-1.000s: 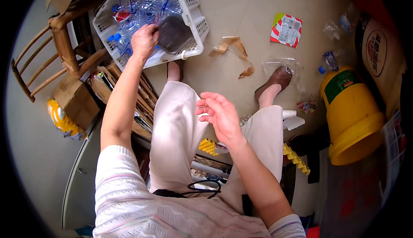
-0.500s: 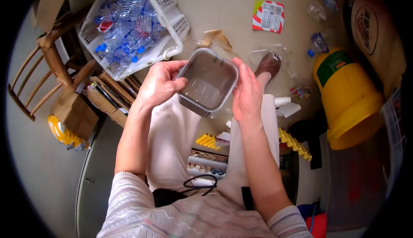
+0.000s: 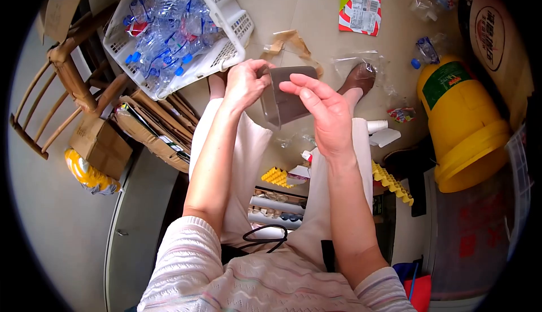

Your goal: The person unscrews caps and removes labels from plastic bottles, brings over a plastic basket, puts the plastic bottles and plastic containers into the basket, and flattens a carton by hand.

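A grey translucent plastic container (image 3: 293, 99) is held up in front of me, tilted so that its outer side and base face right. My left hand (image 3: 248, 85) pinches its rim at the upper left. My right hand (image 3: 326, 113) is on the container's right side with fingers extended and apart; its fingertips overlap the container in view, and I cannot tell whether they touch it. Beyond the container, brown paper scraps (image 3: 293, 44) lie on the floor.
A white basket (image 3: 228, 52) full of plastic bottles (image 3: 169, 33) stands at upper left, above folded cardboard (image 3: 148, 124). A yellow bin (image 3: 466, 126) lies at right. A red-striped packet (image 3: 360, 14), clear wrappers and loose bottles litter the floor. A wooden chair (image 3: 73, 80) is at far left.
The container has turned from its open top facing me to its side and base facing right. My right hand has come off its right rim, and its fingers have spread.
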Action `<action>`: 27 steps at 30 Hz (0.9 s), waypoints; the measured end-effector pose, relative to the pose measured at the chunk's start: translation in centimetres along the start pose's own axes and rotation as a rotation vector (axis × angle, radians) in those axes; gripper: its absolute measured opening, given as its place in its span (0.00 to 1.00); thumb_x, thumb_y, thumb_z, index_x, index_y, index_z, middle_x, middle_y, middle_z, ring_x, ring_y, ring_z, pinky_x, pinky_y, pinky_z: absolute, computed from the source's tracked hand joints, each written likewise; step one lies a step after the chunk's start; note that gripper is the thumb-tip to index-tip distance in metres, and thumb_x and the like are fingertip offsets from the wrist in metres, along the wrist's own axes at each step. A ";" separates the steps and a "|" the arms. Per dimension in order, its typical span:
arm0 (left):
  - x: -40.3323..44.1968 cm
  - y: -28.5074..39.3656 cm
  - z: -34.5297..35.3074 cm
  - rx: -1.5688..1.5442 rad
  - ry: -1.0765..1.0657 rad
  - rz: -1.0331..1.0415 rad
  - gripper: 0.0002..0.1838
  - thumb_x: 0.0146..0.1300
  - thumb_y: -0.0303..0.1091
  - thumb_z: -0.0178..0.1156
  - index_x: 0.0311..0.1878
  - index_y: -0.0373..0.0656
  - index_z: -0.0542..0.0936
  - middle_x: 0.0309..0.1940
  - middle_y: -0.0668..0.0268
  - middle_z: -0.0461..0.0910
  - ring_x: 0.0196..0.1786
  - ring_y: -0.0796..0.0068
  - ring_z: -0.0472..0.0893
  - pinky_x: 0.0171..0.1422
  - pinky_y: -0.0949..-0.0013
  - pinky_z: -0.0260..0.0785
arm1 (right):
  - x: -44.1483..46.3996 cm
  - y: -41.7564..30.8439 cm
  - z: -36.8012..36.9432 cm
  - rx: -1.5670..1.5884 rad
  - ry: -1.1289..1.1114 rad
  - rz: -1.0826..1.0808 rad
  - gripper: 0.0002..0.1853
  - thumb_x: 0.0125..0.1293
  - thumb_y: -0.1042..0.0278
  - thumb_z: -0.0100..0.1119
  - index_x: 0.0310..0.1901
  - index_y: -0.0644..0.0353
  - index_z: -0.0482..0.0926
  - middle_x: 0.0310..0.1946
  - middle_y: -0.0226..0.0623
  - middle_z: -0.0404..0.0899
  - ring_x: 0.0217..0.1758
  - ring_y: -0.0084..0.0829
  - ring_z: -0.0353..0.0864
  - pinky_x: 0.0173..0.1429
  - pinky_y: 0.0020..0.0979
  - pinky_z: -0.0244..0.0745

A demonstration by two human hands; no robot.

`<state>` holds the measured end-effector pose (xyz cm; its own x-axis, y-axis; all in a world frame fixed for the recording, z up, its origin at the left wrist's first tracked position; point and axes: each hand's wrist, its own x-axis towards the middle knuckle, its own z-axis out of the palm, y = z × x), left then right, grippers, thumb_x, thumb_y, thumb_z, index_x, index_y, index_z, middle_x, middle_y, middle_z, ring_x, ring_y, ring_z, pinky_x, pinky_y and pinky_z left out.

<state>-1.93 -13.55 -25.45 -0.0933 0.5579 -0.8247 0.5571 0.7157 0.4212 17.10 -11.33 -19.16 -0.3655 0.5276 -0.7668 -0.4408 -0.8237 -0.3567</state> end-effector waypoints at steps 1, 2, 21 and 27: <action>0.1 -0.3 0.4 -0.079 -0.023 -0.056 0.10 0.50 0.29 0.59 0.37 0.46 0.82 0.29 0.63 0.81 0.29 0.76 0.78 0.38 0.71 0.71 | 0.0 -0.1 0.0 -0.018 -0.023 -0.007 0.17 0.66 0.67 0.49 0.54 0.65 0.72 0.46 0.41 0.79 0.51 0.23 0.74 0.57 0.24 0.62; 0.2 -0.4 0.6 -0.203 -0.061 -0.126 0.09 0.50 0.29 0.58 0.36 0.44 0.82 0.29 0.63 0.81 0.29 0.76 0.78 0.38 0.71 0.71 | -0.1 -0.2 0.1 -0.037 -0.046 -0.015 0.17 0.67 0.67 0.49 0.54 0.65 0.71 0.46 0.42 0.79 0.51 0.24 0.74 0.57 0.24 0.62; 0.3 -0.1 1.5 -1.244 -0.592 -0.668 0.10 0.59 0.32 0.49 0.35 0.39 0.78 0.30 0.61 0.79 0.30 0.73 0.78 0.38 0.72 0.73 | 0.0 -1.9 0.7 0.128 -0.230 0.126 0.20 0.67 0.71 0.47 0.59 0.69 0.65 0.51 0.50 0.74 0.56 0.40 0.74 0.58 0.32 0.71; 0.5 0.5 1.8 -1.299 -0.650 -0.694 0.10 0.59 0.33 0.49 0.35 0.39 0.78 0.30 0.61 0.79 0.30 0.73 0.78 0.38 0.72 0.73 | 0.1 -2.1 0.3 0.175 -0.208 0.129 0.20 0.68 0.71 0.46 0.59 0.69 0.64 0.52 0.52 0.72 0.56 0.43 0.74 0.59 0.34 0.70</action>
<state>-0.22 -13.71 -26.38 0.5200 -0.0319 -0.8536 -0.5153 0.7853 -0.3432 17.78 -9.46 -18.32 -0.5799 0.4666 -0.6679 -0.5076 -0.8481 -0.1518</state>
